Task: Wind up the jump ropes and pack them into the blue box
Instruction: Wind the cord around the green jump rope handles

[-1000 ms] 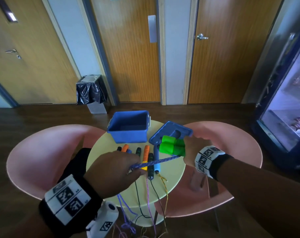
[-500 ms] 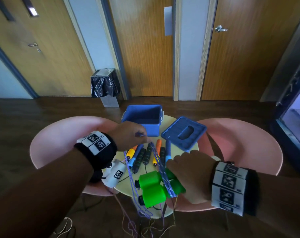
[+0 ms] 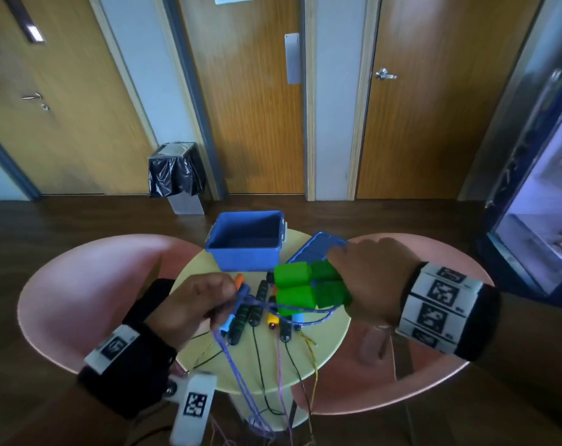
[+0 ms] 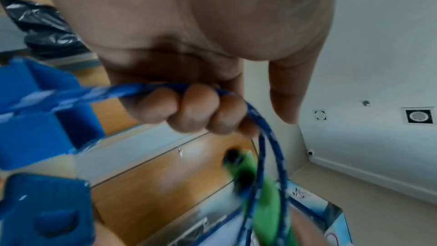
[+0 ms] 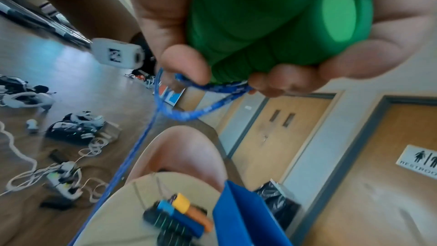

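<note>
Standing on the round yellow table, the blue box has its mouth open and looks empty, set at the far edge where a finished bundle can, I judge, be dropped straight in; its lid lies just beside it to the right, out of the way. Pink chairs flank the table on both sides. In front of the box the other jump ropes' handles, orange, blue, black and yellow, lie side by side with their cords trailing over the near edge, apparently waiting their turn.

The right hand is closed around the two green handles, held together as a core for winding. The left hand is curled around the blue cord, keeping it taut between the two hands so each turn lies tight; the slack drops off the table toward the floor. By my reading, winding of this first rope is under way and nothing is packed yet.

The head view alone gives the layout: box, lid, waiting ropes. The left wrist view shows what it hides, three fingers folded over the cord, which bends past them in a loop toward the green handles. The right wrist view shows the handles' round end caps and the cord pinched beneath them by thumb and fingertips, plus cables and gear scattered on the floor.
</note>
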Available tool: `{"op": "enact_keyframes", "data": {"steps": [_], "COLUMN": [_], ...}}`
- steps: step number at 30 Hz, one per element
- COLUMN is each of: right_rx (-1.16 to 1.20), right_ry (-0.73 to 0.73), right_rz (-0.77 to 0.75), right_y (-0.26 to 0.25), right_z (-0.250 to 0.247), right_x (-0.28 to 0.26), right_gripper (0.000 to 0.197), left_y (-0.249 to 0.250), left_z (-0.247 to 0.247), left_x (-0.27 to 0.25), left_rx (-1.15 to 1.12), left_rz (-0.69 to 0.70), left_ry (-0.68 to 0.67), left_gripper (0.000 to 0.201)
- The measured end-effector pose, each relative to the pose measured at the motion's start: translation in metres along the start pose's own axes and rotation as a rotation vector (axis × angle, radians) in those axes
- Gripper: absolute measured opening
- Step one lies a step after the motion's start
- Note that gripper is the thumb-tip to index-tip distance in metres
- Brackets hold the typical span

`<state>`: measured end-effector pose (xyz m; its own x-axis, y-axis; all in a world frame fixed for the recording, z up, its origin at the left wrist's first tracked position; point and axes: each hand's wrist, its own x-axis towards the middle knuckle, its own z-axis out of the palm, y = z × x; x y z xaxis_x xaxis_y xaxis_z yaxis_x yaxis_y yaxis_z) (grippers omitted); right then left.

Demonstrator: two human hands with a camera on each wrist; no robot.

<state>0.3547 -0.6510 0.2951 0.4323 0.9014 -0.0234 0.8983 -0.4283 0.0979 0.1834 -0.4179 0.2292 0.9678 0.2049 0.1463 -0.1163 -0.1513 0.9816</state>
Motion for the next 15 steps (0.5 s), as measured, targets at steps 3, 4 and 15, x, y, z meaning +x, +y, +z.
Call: {"op": "enact_keyframes", "data": {"steps": [3, 4, 15], "right_rx": [0.165, 0.232, 0.174], "right_ry": [0.106, 0.132, 0.105], "right_rz": [-0.009, -0.021, 0.139], "right_y": [-0.002, -0.008, -0.013], "right_z": [-0.025, -0.032, -0.036], "right_x": [0.006, 0.008, 0.037], "right_gripper": [0.031, 0.031, 0.035], "left_y": [-0.012, -0.016, 0.026], "left_z": [0.013, 0.021, 0.072], "left_x": [-0.016, -0.016, 0.006], "left_rx": [0.042, 0.064, -0.038], "left_rz": [-0.190, -0.252, -0.079], "left_ry": [-0.269, -0.323, 0.225], "left_gripper": [0.064, 0.064, 0.024]}}
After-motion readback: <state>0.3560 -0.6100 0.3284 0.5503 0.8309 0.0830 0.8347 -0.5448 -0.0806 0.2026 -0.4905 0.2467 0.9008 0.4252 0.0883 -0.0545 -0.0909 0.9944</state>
